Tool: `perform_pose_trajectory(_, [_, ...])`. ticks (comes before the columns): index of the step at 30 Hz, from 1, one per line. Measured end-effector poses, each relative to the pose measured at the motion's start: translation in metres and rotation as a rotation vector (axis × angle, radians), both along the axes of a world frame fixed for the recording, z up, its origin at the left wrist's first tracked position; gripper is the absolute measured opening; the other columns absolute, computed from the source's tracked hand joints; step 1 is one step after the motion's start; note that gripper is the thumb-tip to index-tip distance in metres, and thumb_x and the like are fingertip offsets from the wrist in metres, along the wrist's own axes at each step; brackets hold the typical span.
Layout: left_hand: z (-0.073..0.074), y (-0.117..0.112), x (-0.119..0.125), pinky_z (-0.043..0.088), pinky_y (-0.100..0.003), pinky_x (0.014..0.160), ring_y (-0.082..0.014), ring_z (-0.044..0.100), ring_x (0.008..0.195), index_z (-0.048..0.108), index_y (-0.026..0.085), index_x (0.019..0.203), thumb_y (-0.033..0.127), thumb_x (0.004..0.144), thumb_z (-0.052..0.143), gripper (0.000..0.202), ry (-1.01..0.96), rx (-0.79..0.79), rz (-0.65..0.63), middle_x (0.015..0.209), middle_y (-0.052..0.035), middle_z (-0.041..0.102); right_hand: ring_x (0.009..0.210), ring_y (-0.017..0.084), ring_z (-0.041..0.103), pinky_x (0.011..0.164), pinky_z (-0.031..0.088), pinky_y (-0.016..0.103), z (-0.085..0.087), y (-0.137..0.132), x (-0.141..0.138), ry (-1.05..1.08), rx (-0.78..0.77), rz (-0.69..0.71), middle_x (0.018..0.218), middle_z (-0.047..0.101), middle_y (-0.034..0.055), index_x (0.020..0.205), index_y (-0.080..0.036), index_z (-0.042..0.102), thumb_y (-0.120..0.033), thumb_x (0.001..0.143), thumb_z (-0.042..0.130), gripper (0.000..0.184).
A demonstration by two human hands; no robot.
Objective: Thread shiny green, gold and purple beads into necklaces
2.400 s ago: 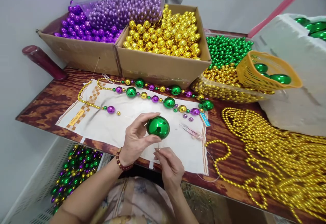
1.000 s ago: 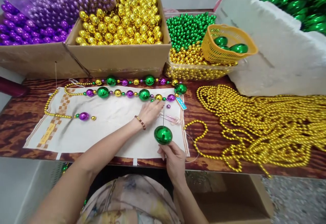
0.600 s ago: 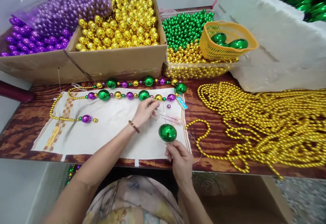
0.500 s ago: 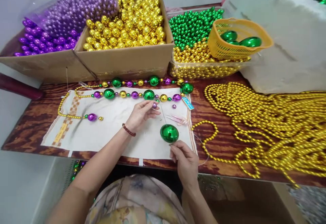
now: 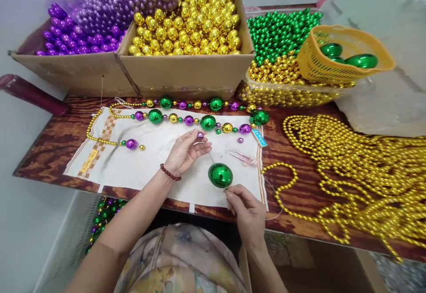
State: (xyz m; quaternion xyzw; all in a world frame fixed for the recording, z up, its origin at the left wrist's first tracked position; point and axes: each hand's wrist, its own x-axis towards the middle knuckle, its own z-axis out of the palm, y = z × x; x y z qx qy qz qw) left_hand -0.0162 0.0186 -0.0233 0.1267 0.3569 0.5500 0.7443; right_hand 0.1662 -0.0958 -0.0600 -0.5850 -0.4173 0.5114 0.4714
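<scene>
My left hand (image 5: 184, 151) pinches a small purple bead (image 5: 200, 135) at the tip of a thin needle that sticks up out of a large green ball (image 5: 220, 175). Below the ball, my right hand (image 5: 246, 213) is closed on the lower end of the needle or thread and carries the ball just above a white cloth (image 5: 149, 160). A half-strung strand of green, purple and gold beads (image 5: 199, 122) lies along the cloth's far edge. A loose purple bead (image 5: 240, 140) and a clear pink tool (image 5: 244, 157) lie on the cloth.
Cardboard boxes of purple beads (image 5: 76, 40) and gold beads (image 5: 189, 22) stand at the back. A tray of small green and gold beads (image 5: 279, 49) and a yellow basket (image 5: 342, 62) with green balls sit right. Gold bead strings (image 5: 359, 173) pile on the wooden table (image 5: 43, 151).
My left hand picked a small purple bead off the cloth and brought it to the needle tip above the green ball. The right hand kept hold under the ball. The view shifted left.
</scene>
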Motion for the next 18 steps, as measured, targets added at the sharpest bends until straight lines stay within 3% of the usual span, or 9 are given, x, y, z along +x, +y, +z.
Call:
perform_pose_trajectory(13, [0.0,0.001,-0.004,0.059,-0.032,0.079,-0.0146,0.072,0.072,0.065,0.013,0.087,0.029,0.083,0.077,0.02,0.164,0.006,0.02,0.079,-0.0009,0.068,0.049,0.011,0.037,0.046,0.029,0.024,0.0,0.001,-0.005,-0.012,-0.04,-0.028,0.054,0.046,-0.0032,0.07,-0.017,0.066,-0.039,0.081,0.07,0.024])
perform_pose_trajectory(18, [-0.006,-0.007,0.01,0.056,-0.028,0.079,-0.0139,0.07,0.075,0.068,0.014,0.089,0.035,0.076,0.081,0.028,0.26,0.05,-0.024,0.079,-0.0015,0.068,0.051,0.013,0.044,0.05,0.039,0.025,0.004,0.012,-0.018,-0.008,-0.038,-0.045,0.055,0.051,-0.0024,0.075,-0.018,0.07,-0.04,0.08,0.071,0.022])
